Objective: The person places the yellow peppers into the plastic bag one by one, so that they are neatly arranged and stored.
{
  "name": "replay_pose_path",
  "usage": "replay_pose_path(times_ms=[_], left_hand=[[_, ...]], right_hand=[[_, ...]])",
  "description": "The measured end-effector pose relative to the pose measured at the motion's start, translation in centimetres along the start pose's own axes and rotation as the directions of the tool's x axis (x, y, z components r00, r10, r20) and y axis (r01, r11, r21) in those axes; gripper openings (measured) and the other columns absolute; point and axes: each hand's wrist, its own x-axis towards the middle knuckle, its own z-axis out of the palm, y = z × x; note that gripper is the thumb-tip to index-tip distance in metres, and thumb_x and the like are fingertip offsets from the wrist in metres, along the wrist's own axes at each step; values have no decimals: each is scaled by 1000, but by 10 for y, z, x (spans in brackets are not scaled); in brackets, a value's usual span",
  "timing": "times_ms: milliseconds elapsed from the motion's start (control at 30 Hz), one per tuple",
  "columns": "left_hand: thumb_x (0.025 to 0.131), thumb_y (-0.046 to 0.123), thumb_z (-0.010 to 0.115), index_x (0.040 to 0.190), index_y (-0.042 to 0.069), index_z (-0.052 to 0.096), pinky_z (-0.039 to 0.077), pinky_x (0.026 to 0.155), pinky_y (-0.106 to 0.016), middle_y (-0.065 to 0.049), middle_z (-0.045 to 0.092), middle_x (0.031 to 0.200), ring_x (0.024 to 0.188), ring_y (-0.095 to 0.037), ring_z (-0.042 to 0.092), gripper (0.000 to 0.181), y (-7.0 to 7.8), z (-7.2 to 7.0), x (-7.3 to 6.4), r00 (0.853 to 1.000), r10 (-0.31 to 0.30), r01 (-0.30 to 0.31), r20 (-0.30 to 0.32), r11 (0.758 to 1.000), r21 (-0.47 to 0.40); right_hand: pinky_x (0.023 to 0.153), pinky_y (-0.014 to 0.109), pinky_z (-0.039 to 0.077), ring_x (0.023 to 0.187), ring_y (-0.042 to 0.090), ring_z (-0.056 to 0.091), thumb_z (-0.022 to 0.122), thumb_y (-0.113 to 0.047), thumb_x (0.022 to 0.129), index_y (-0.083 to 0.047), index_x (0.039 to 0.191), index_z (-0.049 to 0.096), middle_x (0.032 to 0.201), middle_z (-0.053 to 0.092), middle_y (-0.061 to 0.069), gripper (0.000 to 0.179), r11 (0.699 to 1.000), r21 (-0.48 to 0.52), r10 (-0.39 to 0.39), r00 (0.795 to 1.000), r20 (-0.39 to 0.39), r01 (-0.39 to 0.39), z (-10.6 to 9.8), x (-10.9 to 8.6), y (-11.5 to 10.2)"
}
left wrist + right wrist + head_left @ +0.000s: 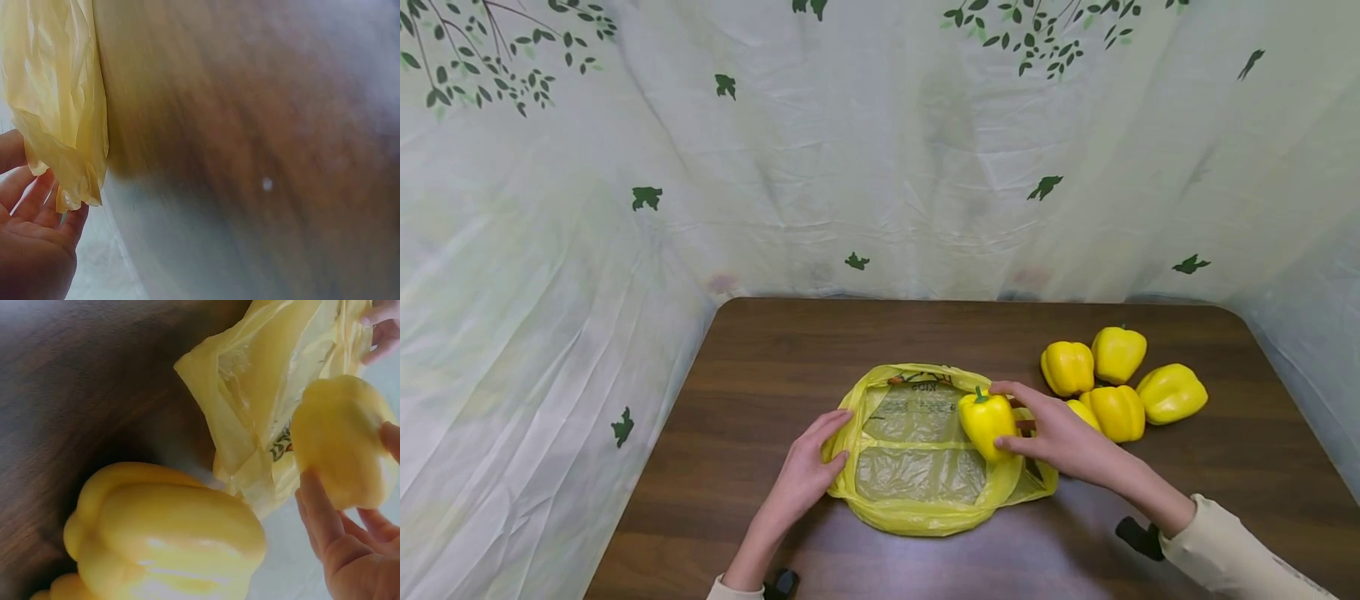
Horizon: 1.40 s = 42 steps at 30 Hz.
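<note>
A yellow plastic bag (917, 518) lies with its mouth spread wide on the table, printed inside its far wall. My left hand (808, 458) holds the bag's left rim between thumb and fingers; in the left wrist view the thin plastic (59, 94) hangs from those fingers. Over the right side of the mouth, my right hand (1060, 429) grips a yellow bell pepper (985, 423) with its green stem upward. The right wrist view shows thumb and fingers around this pepper (344, 444), with the bag (250, 381) just beyond it.
Several more yellow bell peppers (1118, 354) are grouped on the right of the brown wooden table (790, 333), one partly hidden behind my right hand. A leaf-patterned pale curtain (880, 167) surrounds the table's back and sides.
</note>
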Motion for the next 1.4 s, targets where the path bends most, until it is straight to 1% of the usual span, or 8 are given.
replay_pose_path(times_ms=[167, 300, 467, 700, 800, 1033, 1233, 1400], left_hand=[[79, -9, 74, 131, 3, 62, 42, 105, -45, -7, 57, 134, 127, -28, 51, 55, 0, 0, -1, 1000, 2, -2, -1, 1000, -1], [79, -9, 74, 131, 3, 62, 42, 105, -45, -7, 57, 135, 127, -28, 51, 55, 0, 0, -1, 1000, 0, 0, -2, 1000, -2], [78, -9, 74, 131, 2, 62, 42, 104, -45, -8, 57, 134, 126, -28, 52, 55, 1, 0, -1, 1000, 10, -10, -5, 1000, -1], [79, -8, 74, 131, 3, 62, 42, 104, -45, -7, 57, 134, 126, -27, 52, 54, 1, 1, -1, 1000, 11, -11, -5, 1000, 2], [79, -8, 74, 131, 4, 62, 42, 104, -45, -6, 57, 134, 127, -27, 52, 55, 1, 1, 0, 1000, 10, -10, -6, 1000, 6], [79, -8, 74, 131, 4, 62, 42, 105, -45, -6, 57, 135, 127, -27, 51, 55, 0, 0, 0, 1000, 3, -3, 0, 1000, 8], [80, -8, 74, 132, 4, 61, 41, 105, -45, -6, 56, 135, 128, -27, 51, 56, 1, 0, 0, 1000, -2, 2, 7, 1000, 5], [80, -8, 74, 132, 5, 61, 41, 105, -45, -7, 56, 135, 128, -27, 50, 56, 0, 0, -1, 1000, -2, 2, 14, 1000, 1]], right_hand=[[91, 41, 54, 117, 28, 59, 77, -28, 87, -13, 142, 46, 141, 50, 7, 65, 999, -25, -41, 998, 47, 42, 2, 6, -2], [94, 45, 51, 120, 29, 57, 76, -28, 87, -12, 142, 45, 140, 52, 7, 66, 997, -44, -55, 996, 64, 58, 4, 13, -4], [96, 47, 49, 123, 28, 55, 76, -30, 87, -12, 142, 45, 138, 54, 6, 65, 997, -57, -53, 996, 73, 57, 6, 20, -5], [96, 49, 49, 121, 32, 55, 70, -32, 92, -10, 142, 42, 134, 56, 12, 62, 998, -42, -47, 990, 134, 53, 11, 26, -7], [96, 49, 49, 121, 32, 55, 69, -34, 92, -10, 142, 43, 134, 56, 12, 61, 998, -52, -35, 988, 153, 43, 13, 28, -8], [93, 46, 50, 115, 26, 57, 70, -35, 92, -9, 141, 44, 131, 56, 8, 61, 996, -83, -9, 987, 159, 22, 16, 35, -13], [89, 40, 51, 109, 21, 59, 73, -35, 89, -14, 137, 50, 119, 62, 1, 57, 998, -69, 15, 989, 148, -5, 19, 45, -17], [87, 38, 51, 104, 18, 59, 76, -37, 86, -15, 133, 54, 116, 63, 0, 57, 995, -98, 0, 989, 145, 14, 22, 55, -19]])
